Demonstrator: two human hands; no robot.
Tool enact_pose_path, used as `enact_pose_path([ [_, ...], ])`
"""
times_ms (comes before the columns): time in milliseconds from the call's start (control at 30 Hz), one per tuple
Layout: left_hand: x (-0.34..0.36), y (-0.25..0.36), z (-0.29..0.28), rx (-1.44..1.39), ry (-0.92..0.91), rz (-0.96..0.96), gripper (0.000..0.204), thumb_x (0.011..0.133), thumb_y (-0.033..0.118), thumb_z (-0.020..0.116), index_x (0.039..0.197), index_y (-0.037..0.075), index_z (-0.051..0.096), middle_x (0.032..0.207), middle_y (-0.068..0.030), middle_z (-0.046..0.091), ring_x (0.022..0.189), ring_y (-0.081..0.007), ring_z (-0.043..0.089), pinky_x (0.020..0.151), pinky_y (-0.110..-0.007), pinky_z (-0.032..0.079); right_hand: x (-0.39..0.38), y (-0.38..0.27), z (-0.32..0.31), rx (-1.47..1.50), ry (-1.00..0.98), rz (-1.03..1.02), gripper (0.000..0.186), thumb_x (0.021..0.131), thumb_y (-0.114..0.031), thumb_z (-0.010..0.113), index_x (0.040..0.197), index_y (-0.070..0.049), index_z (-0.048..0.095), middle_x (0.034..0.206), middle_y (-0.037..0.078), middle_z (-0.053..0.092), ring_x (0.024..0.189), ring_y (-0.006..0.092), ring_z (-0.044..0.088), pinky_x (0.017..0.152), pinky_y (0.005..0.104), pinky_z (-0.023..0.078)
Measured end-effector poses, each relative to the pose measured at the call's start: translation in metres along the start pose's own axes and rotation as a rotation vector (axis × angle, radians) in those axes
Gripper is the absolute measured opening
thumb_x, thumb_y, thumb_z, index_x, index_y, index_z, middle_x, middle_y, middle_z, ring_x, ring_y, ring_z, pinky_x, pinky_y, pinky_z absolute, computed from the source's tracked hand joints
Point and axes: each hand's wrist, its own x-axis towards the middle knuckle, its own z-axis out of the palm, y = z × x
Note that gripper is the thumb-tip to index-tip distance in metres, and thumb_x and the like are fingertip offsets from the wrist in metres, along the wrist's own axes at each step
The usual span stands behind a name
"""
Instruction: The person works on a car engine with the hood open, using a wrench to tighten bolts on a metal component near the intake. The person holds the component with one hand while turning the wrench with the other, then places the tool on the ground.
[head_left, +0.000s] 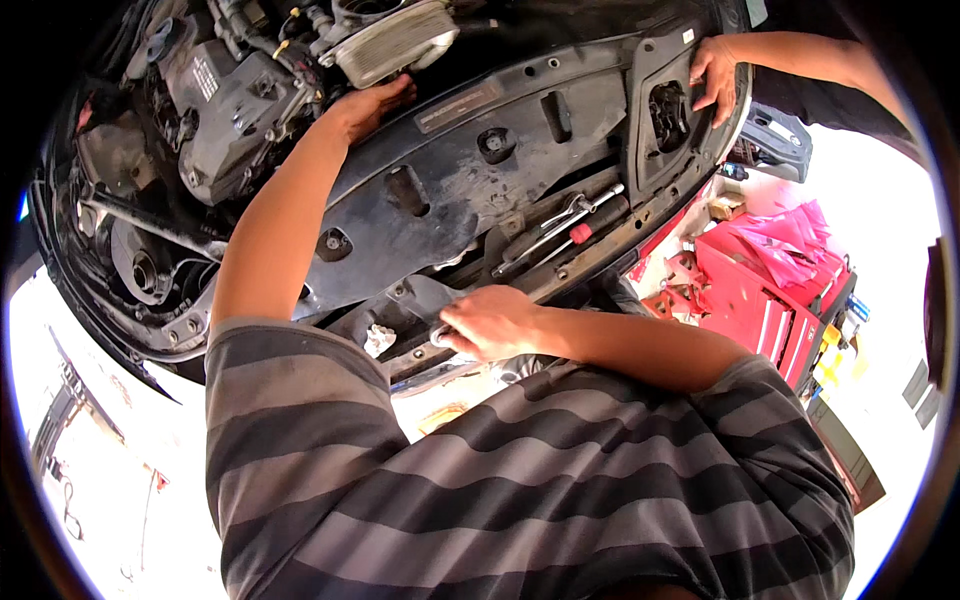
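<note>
A black plastic cover panel point(455, 190) lies across the front of an open car engine bay. My left hand point(375, 108) rests at its far edge, beside a ribbed metal cooler point(390, 45), fingers stretched out and partly hidden. Close to my body, my right hand point(490, 322) is closed at the panel's near edge. A small bit of shiny metal shows at its fingers, but I cannot make out what it is. A long silver ratchet point(560, 230) lies in the gap along the front, next to a small red piece point(580, 233).
Another person's hand point(712, 78) touches the panel's right end. The engine point(225, 110) fills the upper left. A crumpled white scrap point(379, 340) sits by the front edge. To the right stands a red tool chest point(750, 300) with pink cloth point(785, 245) on top.
</note>
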Motion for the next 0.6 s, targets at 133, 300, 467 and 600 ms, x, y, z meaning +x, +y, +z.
enact_pose_path([
  [133,0.001,-0.001,-0.010,0.004,-0.261,0.100,0.042,0.096,0.033,0.055,0.126,0.005,0.054,0.129,-0.0030,0.057,0.125,-0.0142,0.047,0.107,-0.032,0.030,-0.008,0.005,0.008,0.133,0.101,0.212,0.040,0.090,-0.040,0.053,0.095,-0.001,0.065,0.080,0.019,0.067,0.078,0.0343,0.067,0.073,0.0442,0.054],
  [300,0.007,-0.006,-0.013,0.107,-0.053,0.063,0.054,0.089,0.034,0.065,0.130,0.003,0.049,0.124,-0.0077,0.059,0.122,-0.0198,0.049,0.106,-0.033,0.035,-0.005,0.005,0.010,0.138,0.112,0.267,0.039,0.086,-0.039,0.056,0.097,-0.003,0.067,0.082,0.019,0.068,0.080,0.0343,0.067,0.073,0.0430,0.054],
  [467,-0.004,0.006,0.005,0.246,0.036,0.006,0.070,0.078,0.048,0.074,0.130,0.006,0.053,0.125,-0.0063,0.059,0.125,-0.0211,0.046,0.107,-0.036,0.030,-0.009,0.018,0.024,0.150,0.172,0.168,0.036,0.085,-0.039,0.058,0.094,-0.006,0.068,0.077,0.018,0.067,0.077,0.0348,0.066,0.070,0.0440,0.053],
  [600,-0.006,0.003,0.005,0.300,0.085,0.035,0.070,0.078,0.053,0.071,0.129,0.007,0.055,0.128,-0.0048,0.059,0.130,-0.0214,0.041,0.109,-0.037,0.025,-0.019,0.026,0.022,0.282,0.228,0.074,0.032,0.084,-0.038,0.060,0.092,-0.008,0.067,0.070,0.012,0.065,0.071,0.0334,0.064,0.065,0.0440,0.050],
])
